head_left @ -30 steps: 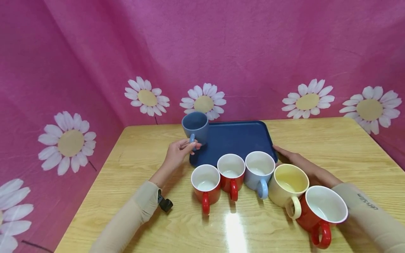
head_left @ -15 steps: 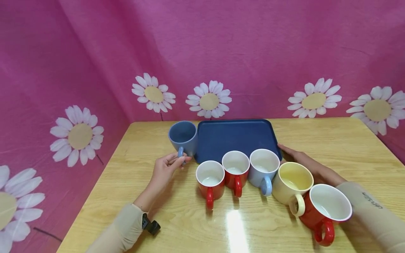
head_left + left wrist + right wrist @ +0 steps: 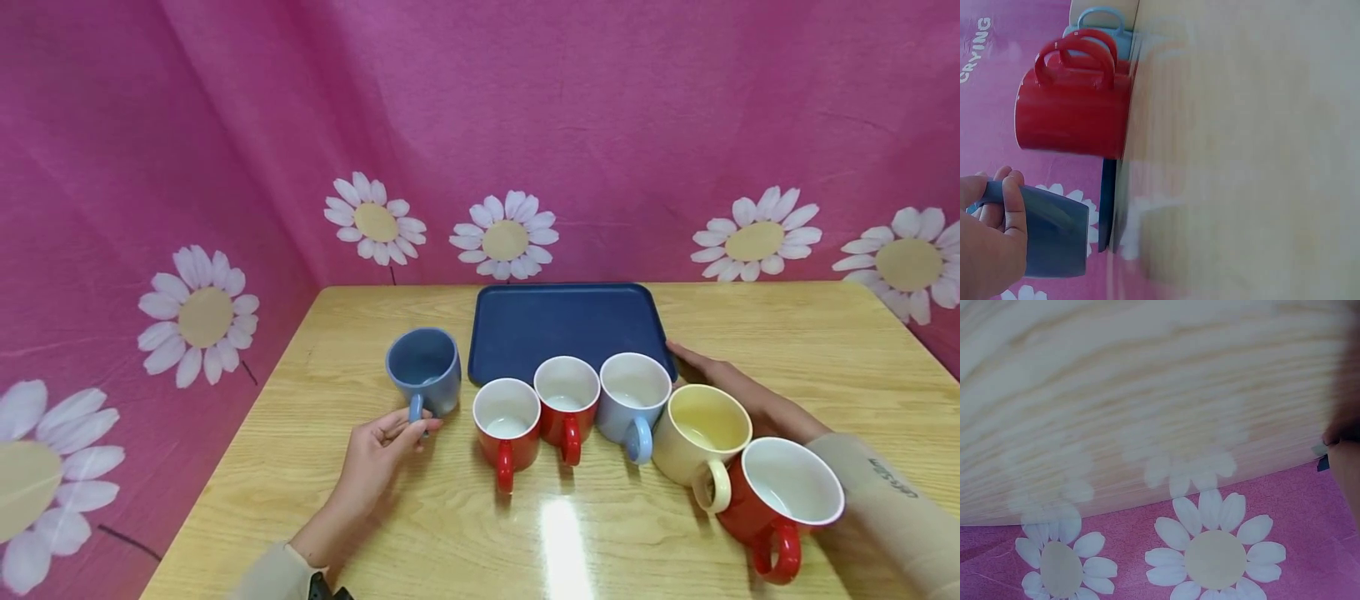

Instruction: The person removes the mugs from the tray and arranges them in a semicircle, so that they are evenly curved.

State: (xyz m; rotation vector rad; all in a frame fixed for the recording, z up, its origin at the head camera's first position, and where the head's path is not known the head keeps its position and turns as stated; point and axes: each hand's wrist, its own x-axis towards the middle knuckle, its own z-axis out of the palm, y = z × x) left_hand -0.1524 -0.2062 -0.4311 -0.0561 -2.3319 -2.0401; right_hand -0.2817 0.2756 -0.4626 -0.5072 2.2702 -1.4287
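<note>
My left hand (image 3: 375,458) pinches the handle of a dark blue mug (image 3: 441,387). In the left wrist view this blue mug (image 3: 1057,240) is held a little above the tabletop. Left of the tray, the mug is upright with its mouth up. My right hand (image 3: 742,396) has straight fingers touching the right edge of a dark blue tray (image 3: 562,329); part of that hand is behind the yellow mug. Only a sliver of the right hand (image 3: 1346,465) shows in the right wrist view, beside a small dark corner of the tray.
In front of the tray stand a red mug (image 3: 508,446), a second red mug (image 3: 558,425), a light blue mug (image 3: 618,421), a yellow mug (image 3: 671,454) and a larger-looking red mug (image 3: 738,508). Behind the wooden table (image 3: 420,533) hangs a pink flowered cloth (image 3: 600,125).
My left hand has carried the dark blue mug from over the tray's left end, leftward and towards me. My right hand stays at the tray's right edge. The head view has shifted slightly.
</note>
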